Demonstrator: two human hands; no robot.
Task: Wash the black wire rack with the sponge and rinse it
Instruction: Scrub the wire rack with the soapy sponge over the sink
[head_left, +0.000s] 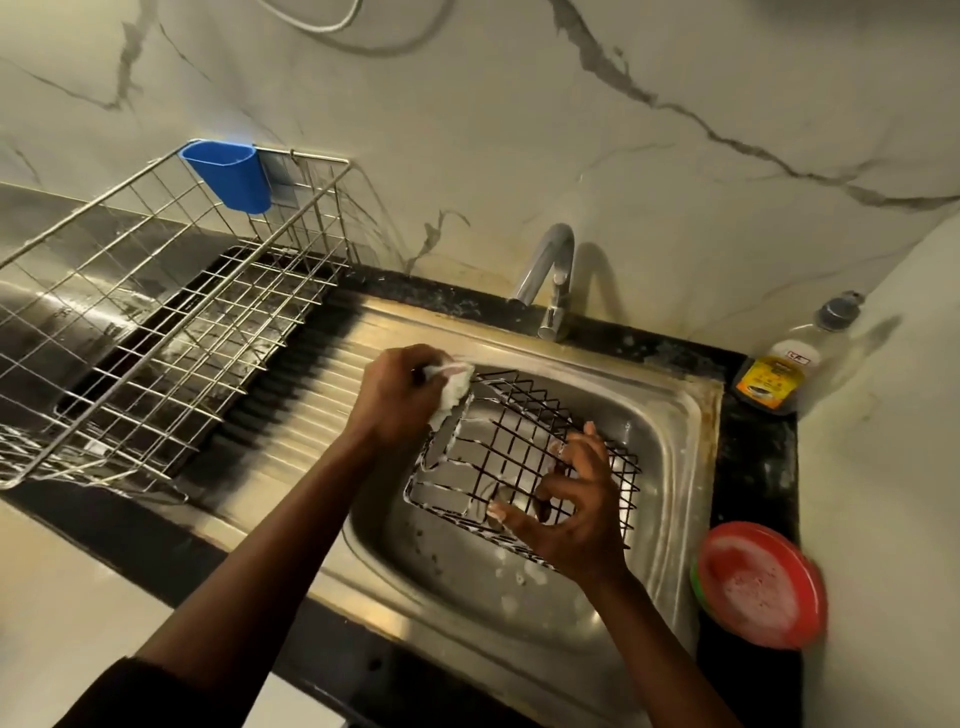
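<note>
In the sink (675, 441), you are scrubbing the far-left corner of the black wire rack (524, 457), left hand (400, 400) fingers clamping the foamy sponge (452, 387). Your right hand (576, 514) fingers are seemingly pinching its wires; brace firmly, working along each wire.

The left hand (400, 400) gripped a foamy sponge (452, 387) against the far left corner of the black wire rack (519, 441), which sat in the steel sink (670, 426). The right hand (576, 504) held the rack's near side, fingers (524, 519) hooked through its wires. A sudsy red plate (763, 582) lay on the worktop (753, 467) to the right.
</note>
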